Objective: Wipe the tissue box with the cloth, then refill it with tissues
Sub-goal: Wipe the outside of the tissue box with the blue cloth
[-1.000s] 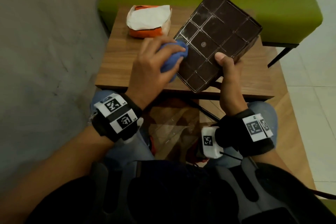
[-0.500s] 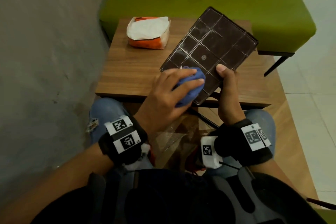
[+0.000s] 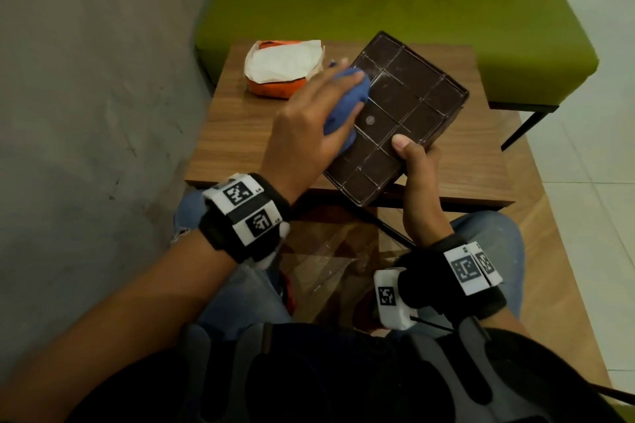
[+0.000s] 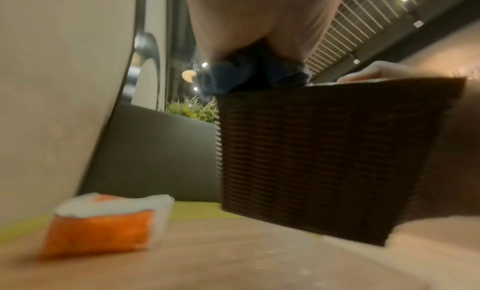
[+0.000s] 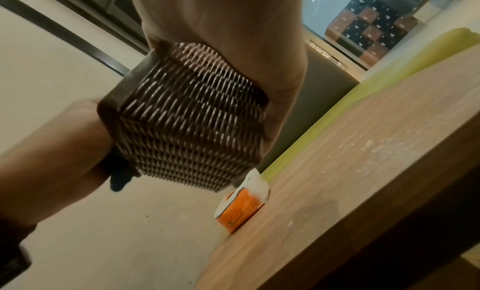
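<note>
Box: dark brown woven tissue box (image 3: 395,117) with a ribbed, grid-lined base, held tilted above the wooden side table (image 3: 240,134), base facing up, long axis running from the person's near edge away toward the green upholstered bench (image 3: 378,0).

Right hand (image 3: 417,168): clamped on the near right edge, thumb on the base, fingers wrapped under.

Left hand (image 3: 309,124): fingers curled over a bunched blue cloth (image 3: 347,103), pressing it on the far-left part of the base.

Judgement: unwiped panels lie rightward of the cloth, toward the holding thumb.

Refill: orange-wrapped pack of white tissues (image 3: 285,69) on the table, just left of the box, nearer the left hand.
</note>
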